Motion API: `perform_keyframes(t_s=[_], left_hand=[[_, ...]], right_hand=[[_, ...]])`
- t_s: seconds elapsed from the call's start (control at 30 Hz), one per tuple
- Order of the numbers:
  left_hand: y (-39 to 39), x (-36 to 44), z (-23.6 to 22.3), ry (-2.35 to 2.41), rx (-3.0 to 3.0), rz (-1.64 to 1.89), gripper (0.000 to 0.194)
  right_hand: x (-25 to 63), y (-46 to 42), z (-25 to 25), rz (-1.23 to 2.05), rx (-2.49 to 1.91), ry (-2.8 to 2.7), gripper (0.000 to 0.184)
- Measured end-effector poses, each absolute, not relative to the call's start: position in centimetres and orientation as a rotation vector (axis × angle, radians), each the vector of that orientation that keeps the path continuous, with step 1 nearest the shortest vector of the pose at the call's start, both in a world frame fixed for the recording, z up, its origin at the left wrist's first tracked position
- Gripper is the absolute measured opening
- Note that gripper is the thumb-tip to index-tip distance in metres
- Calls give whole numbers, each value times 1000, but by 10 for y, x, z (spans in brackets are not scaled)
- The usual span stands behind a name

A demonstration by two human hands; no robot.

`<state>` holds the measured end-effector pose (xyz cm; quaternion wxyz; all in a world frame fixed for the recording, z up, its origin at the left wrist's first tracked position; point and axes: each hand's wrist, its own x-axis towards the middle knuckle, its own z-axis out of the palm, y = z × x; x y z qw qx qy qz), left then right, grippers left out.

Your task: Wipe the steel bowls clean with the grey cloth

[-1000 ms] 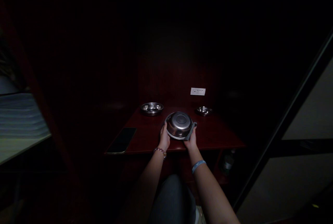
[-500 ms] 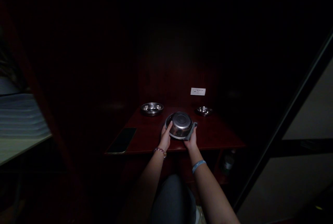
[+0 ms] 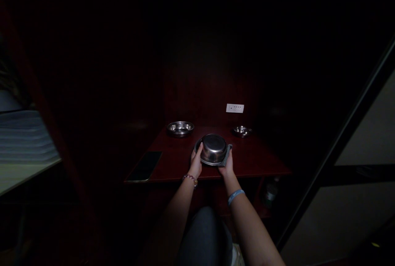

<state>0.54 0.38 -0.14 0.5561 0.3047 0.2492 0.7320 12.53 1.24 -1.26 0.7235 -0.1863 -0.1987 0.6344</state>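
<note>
A shiny metal bowl (image 3: 214, 149) is held bottom up over the front of the dark red desk (image 3: 173, 163). My left hand (image 3: 196, 164) grips its left side, with the thumb lying against the outer wall. At the right rim, my right hand (image 3: 227, 164) presses a grey-green cloth (image 3: 226, 157) onto the bowl. The fingers beneath the bowl are hidden. Farther back stand a wide metal bowl (image 3: 180, 128) on the left and a smaller metal bowl (image 3: 242, 131) on the right, both facing up.
A dark phone (image 3: 145, 166) lies at the desk's front left corner. On the back wall is a white socket panel (image 3: 235, 108). Below the desk at right stands a bottle (image 3: 270, 194). Stacked pale trays (image 3: 26, 136) sit on a shelf at far left.
My left thumb has shifted from the rim up onto the bowl's outer wall. The bowl has tilted slightly; my right hand and the cloth stay nearly in place.
</note>
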Motion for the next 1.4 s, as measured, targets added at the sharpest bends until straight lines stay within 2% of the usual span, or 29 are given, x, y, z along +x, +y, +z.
perform_keyframes(t_s=[0.7,1.4], left_hand=[[3,5,4,641,557,1740,23],[10,4,-5,627,606,1848,38]], right_hand=[[128,14,-16,1389,-406,-436,35],[125,22,-25,1395,-466,-473,47]])
